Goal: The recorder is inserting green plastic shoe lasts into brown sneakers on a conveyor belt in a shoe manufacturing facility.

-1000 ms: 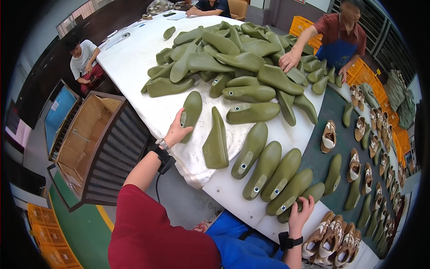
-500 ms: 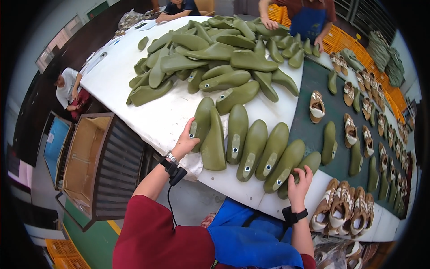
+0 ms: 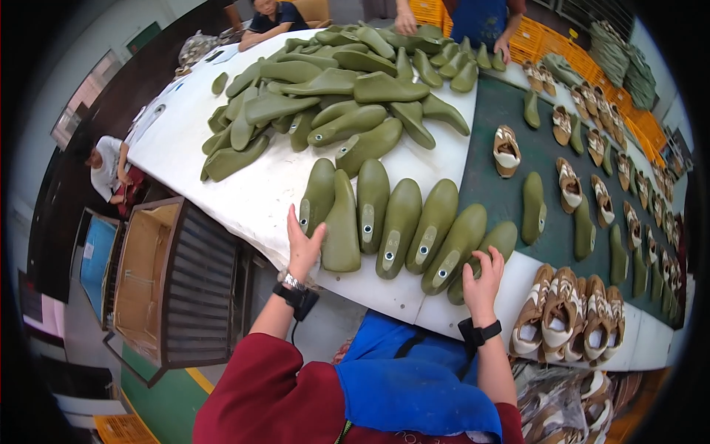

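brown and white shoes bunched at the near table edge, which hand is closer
Right. The right hand is left of the shoes, at the front row's rightmost green last; the left hand is farther left, at the leftmost last.

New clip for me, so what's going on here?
A person has both bare hands at a row of green foot-shaped forms: the left hand at its left end, the right hand curled by the rightmost form. Beyond lies a heap of similar forms, with a co-worker's hand at its far side. Brown-and-white shoes stand rightward.
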A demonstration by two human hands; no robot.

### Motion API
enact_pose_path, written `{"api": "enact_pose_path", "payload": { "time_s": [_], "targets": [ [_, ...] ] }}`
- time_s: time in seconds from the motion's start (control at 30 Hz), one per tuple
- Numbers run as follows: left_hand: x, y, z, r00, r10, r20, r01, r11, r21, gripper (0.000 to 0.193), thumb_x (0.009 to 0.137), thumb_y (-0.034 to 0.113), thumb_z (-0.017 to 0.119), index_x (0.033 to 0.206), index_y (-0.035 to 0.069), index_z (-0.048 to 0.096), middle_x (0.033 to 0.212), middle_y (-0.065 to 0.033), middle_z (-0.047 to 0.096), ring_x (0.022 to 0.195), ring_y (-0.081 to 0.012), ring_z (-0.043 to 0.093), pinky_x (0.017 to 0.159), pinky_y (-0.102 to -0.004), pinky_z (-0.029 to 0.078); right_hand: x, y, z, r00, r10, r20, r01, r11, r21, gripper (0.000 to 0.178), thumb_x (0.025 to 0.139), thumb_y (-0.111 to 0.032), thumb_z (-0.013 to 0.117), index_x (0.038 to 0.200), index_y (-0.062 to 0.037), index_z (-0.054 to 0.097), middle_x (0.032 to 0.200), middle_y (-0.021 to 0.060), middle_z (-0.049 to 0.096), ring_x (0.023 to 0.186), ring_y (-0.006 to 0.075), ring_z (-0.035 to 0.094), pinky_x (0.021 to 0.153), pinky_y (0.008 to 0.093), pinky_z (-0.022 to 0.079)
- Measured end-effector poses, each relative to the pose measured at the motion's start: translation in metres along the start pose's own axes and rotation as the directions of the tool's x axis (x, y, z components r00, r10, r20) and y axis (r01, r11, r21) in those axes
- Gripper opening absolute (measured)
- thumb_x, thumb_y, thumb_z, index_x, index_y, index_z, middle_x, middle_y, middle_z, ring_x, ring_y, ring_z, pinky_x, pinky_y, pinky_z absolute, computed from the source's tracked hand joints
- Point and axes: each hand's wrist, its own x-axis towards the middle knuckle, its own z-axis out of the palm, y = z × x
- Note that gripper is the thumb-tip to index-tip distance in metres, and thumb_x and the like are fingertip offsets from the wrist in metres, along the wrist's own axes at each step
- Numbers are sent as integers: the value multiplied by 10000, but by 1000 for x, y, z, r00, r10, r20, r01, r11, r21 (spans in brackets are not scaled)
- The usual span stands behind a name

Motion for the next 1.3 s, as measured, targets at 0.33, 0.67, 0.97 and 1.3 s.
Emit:
{"api": "enact_pose_path", "payload": {
  "time_s": [0.33, 0.67, 0.97, 1.3],
  "targets": [
    [-75, 28, 1, 986, -36, 164, -19, 947, 322, 1238, 597, 417, 854, 1487, 41, 79, 1471, -336, 135, 1385, -458, 151, 1130, -475, 208, -8, 8, -7, 999, -30, 19, 30, 999, 38, 270, 759, -50, 657, 1021, -33, 591, 1292, 209, 447, 1250, 401, 372, 1051, 472, 301],
    [26, -14, -49, 993, 119, -16, -115, 979, 167, 980, 721, 277, 792, 1440, -41, 208, 1356, -278, 417, 1265, -375, 426, 1066, -390, 349, -2, 13, -11, 999, 6, 52, -8, 999, 37, 249, 755, -17, 631, 998, -26, 579, 1307, 210, 436, 1253, 394, 383, 1065, 452, 287],
    [250, -167, -172, 956, -101, -276, 250, 774, 582, 701, 748, 69, 594, 1390, -1, 322, 1370, -195, 407, 1259, -381, 378, 1046, -455, 350, -2, 7, -13, 992, 36, 119, -36, 999, 3, 230, 758, -3, 592, 986, -16, 565, 1334, 209, 419, 1258, 390, 389, 1074, 432, 279],
    [299, -115, -171, 892, -436, -122, 340, 466, 817, 612, 761, 313, 680, 1293, 68, 503, 1371, -136, 436, 1288, -323, 385, 1034, -445, 380, 1, 0, -18, 978, 18, 209, 9, 992, -127, 219, 864, -72, 587, 1070, 3, 597, 1366, 221, 396, 1196, 369, 454, 979, 393, 412]
  ]
}}
